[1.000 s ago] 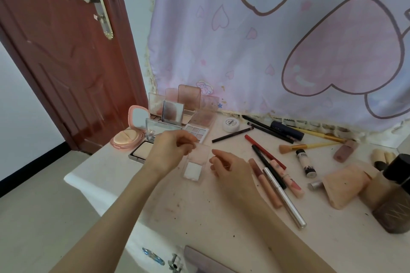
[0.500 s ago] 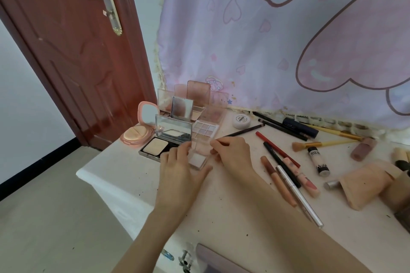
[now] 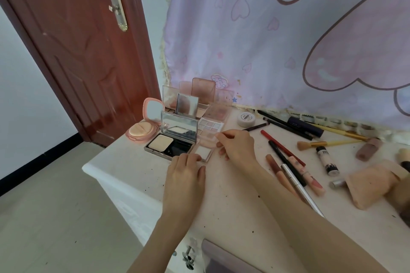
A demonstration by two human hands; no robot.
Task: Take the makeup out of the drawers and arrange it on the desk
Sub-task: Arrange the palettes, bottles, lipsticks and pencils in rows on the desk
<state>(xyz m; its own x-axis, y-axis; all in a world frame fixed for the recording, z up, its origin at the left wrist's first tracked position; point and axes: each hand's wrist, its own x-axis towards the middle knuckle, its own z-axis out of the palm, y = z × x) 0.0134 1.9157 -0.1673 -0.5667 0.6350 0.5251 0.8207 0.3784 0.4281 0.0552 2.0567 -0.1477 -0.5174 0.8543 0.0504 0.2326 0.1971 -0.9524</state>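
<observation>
A small clear-pink compact with a white pan (image 3: 203,150) lies open on the white desk (image 3: 233,201). My right hand (image 3: 238,145) pinches its raised lid by the top right corner. My left hand (image 3: 185,178) rests flat on the desk with its fingertips at the compact's near edge. To the left of the compact sits an open silver powder case (image 3: 170,142) with a mirror lid, and beyond that a round pink cushion compact (image 3: 144,126). An eyeshadow palette (image 3: 210,126) lies just behind the small compact.
Several open palettes (image 3: 199,97) stand at the back by the curtain (image 3: 288,40). Pencils, lip tubes and a silver pen (image 3: 301,188) lie right of my hands, with a small white jar (image 3: 245,119), a brush (image 3: 321,144) and a beige pouch (image 3: 372,182). A red door (image 3: 77,51) stands left. A drawer handle (image 3: 188,255) shows below the desk edge.
The small compact has been pushed back against the silver case. My left hand dropped from its lid to its near edge, and my right hand took hold of the lid.
</observation>
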